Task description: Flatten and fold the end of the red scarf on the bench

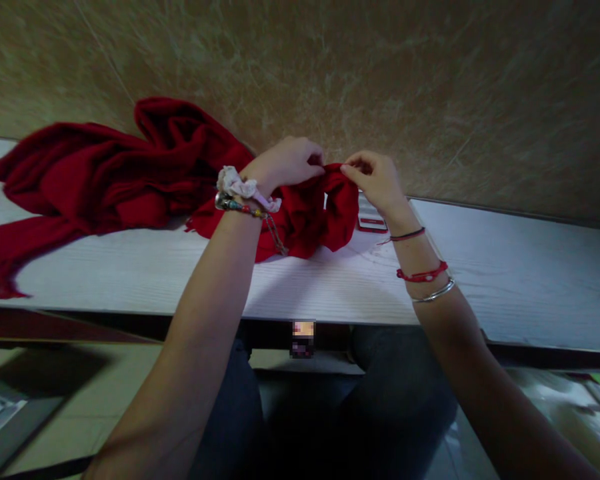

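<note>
A red scarf (105,177) with fringed ends lies heaped over the left half of the white wood-grain tabletop (520,267), and a bunched part of it reaches to the middle. There, my left hand (293,162) pinches the upper edge of the cloth between thumb and fingers. Just to its right, my right hand (373,177) grips the same edge with thumb and forefinger. Between the two hands a short stretch of edge is raised, and the cloth hangs below in folds. Both hands are closed on it.
Behind the narrow tabletop rises a brown marbled wall (330,73). A small flat object with a red and white face (373,223) lies beside the cloth, partly hidden by my right hand. Below the front edge are my legs (400,393) and, at right, clear plastic wrapping (565,407).
</note>
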`<control>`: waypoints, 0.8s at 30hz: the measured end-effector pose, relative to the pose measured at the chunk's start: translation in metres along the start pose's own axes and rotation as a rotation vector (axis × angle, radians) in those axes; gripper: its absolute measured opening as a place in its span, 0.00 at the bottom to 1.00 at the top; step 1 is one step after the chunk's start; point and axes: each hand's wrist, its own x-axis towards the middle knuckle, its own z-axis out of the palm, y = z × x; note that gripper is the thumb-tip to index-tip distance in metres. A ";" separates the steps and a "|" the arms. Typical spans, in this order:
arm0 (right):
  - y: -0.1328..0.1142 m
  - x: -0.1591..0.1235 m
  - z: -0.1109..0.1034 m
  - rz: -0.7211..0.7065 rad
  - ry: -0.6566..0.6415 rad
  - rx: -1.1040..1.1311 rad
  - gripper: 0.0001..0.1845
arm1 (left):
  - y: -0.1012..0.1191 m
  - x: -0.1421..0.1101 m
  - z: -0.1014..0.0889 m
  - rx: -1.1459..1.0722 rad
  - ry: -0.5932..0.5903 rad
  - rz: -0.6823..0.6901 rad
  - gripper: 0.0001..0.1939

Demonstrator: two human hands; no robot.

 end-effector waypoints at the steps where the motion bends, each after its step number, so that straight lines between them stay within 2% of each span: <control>1: -0.001 -0.001 -0.001 0.001 -0.006 -0.008 0.09 | 0.000 -0.001 -0.001 -0.001 0.027 0.005 0.15; 5: -0.002 -0.004 0.000 0.010 -0.129 -0.044 0.08 | 0.002 -0.004 -0.007 -0.049 0.140 0.023 0.17; 9: -0.007 -0.006 0.006 0.016 -0.290 -0.023 0.08 | 0.007 -0.006 -0.009 -0.051 0.178 0.048 0.17; 14: -0.013 -0.006 0.004 0.011 -0.303 0.140 0.08 | 0.004 -0.004 -0.007 -0.044 0.168 0.065 0.16; 17: -0.008 -0.005 0.003 0.035 -0.296 0.158 0.08 | 0.001 -0.003 -0.006 -0.063 0.166 0.055 0.17; 24: 0.005 -0.004 0.007 0.138 -0.247 -0.144 0.10 | 0.002 -0.002 -0.006 -0.025 0.261 0.019 0.14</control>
